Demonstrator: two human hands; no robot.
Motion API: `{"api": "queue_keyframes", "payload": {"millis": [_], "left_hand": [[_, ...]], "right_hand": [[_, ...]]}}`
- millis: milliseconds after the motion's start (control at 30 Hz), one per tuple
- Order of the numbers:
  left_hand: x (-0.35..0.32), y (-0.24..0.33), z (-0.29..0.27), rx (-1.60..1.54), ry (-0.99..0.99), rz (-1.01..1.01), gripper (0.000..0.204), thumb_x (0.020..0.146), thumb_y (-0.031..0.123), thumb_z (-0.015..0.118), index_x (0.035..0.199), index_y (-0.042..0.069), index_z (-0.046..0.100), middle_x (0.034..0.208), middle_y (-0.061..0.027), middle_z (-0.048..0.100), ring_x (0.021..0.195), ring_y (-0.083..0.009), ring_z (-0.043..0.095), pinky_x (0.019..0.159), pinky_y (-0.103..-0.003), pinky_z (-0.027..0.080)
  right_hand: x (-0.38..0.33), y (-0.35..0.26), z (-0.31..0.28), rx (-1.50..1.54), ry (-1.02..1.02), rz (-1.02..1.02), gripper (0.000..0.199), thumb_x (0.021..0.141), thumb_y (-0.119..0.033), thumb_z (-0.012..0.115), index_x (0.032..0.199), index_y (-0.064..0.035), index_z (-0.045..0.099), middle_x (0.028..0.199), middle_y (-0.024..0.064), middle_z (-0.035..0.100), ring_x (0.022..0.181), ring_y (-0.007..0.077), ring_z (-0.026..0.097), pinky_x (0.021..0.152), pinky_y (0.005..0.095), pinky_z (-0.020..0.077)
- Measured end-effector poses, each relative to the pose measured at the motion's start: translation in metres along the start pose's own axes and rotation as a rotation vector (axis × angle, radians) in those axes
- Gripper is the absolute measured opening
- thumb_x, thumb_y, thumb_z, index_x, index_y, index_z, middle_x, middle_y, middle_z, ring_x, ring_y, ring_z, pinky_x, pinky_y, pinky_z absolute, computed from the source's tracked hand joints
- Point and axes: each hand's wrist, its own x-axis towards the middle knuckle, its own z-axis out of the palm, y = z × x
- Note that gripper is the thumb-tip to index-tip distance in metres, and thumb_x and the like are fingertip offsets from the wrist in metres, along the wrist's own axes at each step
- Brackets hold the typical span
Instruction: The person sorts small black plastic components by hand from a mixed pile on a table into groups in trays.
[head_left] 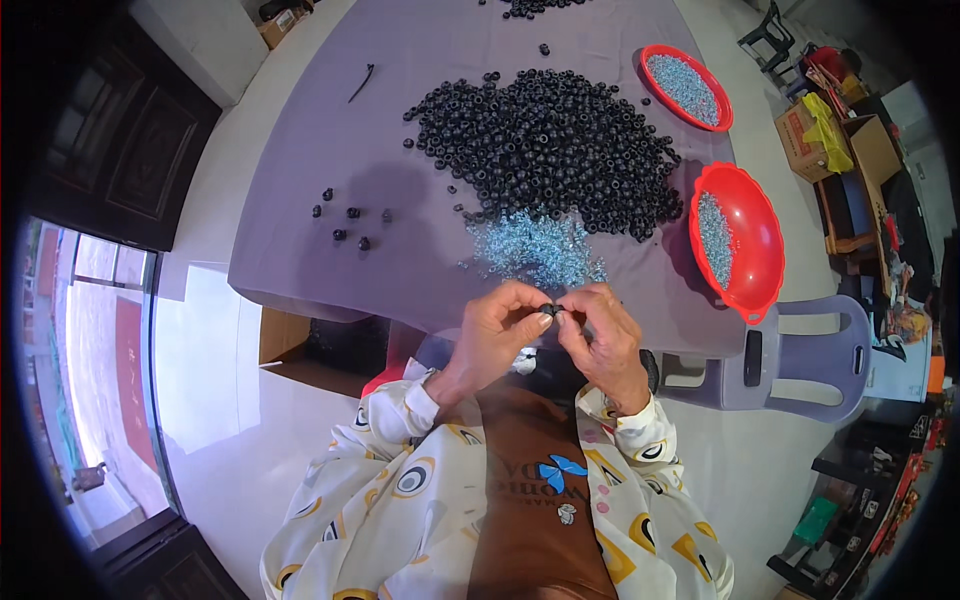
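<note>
My left hand (492, 336) and my right hand (608, 348) meet just over the table's near edge. Thumbs and fingers of both pinch a small black ring-shaped piece (549, 310), partly covered by the fingertips; I cannot tell whether it is one piece or two together. Just beyond the hands lies a heap of tiny shiny bluish-silver pieces (530, 248). It touches a big pile of black ring-shaped pieces (550, 145) with holes in them. A few black pieces (353, 213) lie apart on the left of the table.
A purple-grey cloth covers the table (300, 240). On its right side sit a scalloped red bowl (757, 240) and a farther red dish (727, 118), both holding bluish-silver bits. A thin black strip (361, 83) lies far left. A grey plastic chair (800, 385) stands at the right.
</note>
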Motion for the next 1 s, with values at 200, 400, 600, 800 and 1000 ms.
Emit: {"api": "queue_keyframes", "payload": {"millis": [200, 400, 600, 800, 1000], "left_hand": [[-0.001, -0.001, 0.002, 0.060, 0.007, 0.038, 0.009, 0.086, 0.003, 0.057, 0.094, -0.001, 0.056, 0.086, -0.0015, 0.060, 0.078, -0.0051, 0.053, 0.071, -0.019, 0.044], [-0.001, -0.007, 0.007, -0.072, 0.073, 0.004, 0.011, 0.085, 0.002, 0.058, 0.096, 0.000, 0.057, 0.084, -0.0015, 0.060, 0.077, -0.0056, 0.054, 0.069, -0.020, 0.046], [-0.001, -0.014, 0.007, -0.126, 0.126, -0.087, 0.010, 0.084, 0.002, 0.058, 0.094, -0.001, 0.059, 0.082, -0.0019, 0.060, 0.074, -0.0071, 0.055, 0.068, -0.020, 0.047], [-0.003, -0.022, 0.013, -0.128, 0.179, -0.169, 0.008, 0.082, 0.001, 0.059, 0.090, 0.000, 0.061, 0.078, -0.0019, 0.061, 0.070, -0.0065, 0.055, 0.067, -0.021, 0.045], [-0.005, -0.031, 0.016, -0.192, 0.226, -0.161, 0.008, 0.082, 0.001, 0.059, 0.090, 0.000, 0.061, 0.077, -0.0017, 0.061, 0.068, -0.0061, 0.054, 0.065, -0.020, 0.044]], "right_hand": [[0.006, -0.003, -0.005, -0.137, -0.036, -0.129, 0.019, 0.071, 0.008, 0.064, 0.087, 0.0009, 0.057, 0.078, 0.0112, 0.057, 0.062, 0.0227, 0.058, 0.053, 0.0299, 0.0467], [-0.005, -0.008, 0.005, -0.121, 0.043, -0.028, 0.026, 0.071, 0.008, 0.063, 0.096, 0.0024, 0.057, 0.078, 0.0118, 0.055, 0.063, 0.0218, 0.058, 0.054, 0.0292, 0.0471], [-0.021, -0.002, 0.019, -0.106, 0.062, 0.052, 0.035, 0.069, 0.008, 0.065, 0.102, 0.0037, 0.054, 0.083, 0.0125, 0.054, 0.062, 0.0193, 0.058, 0.053, 0.0281, 0.0476], [-0.033, 0.002, 0.032, -0.275, 0.089, 0.081, 0.034, 0.068, 0.000, 0.068, 0.098, 0.0043, 0.052, 0.082, 0.0159, 0.050, 0.065, 0.0303, 0.054, 0.054, 0.0360, 0.0444], [-0.033, 0.006, 0.040, -0.392, 0.156, -0.010, 0.028, 0.068, 0.000, 0.067, 0.092, 0.0035, 0.053, 0.076, 0.0141, 0.048, 0.063, 0.0289, 0.053, 0.052, 0.0358, 0.0423]]}}
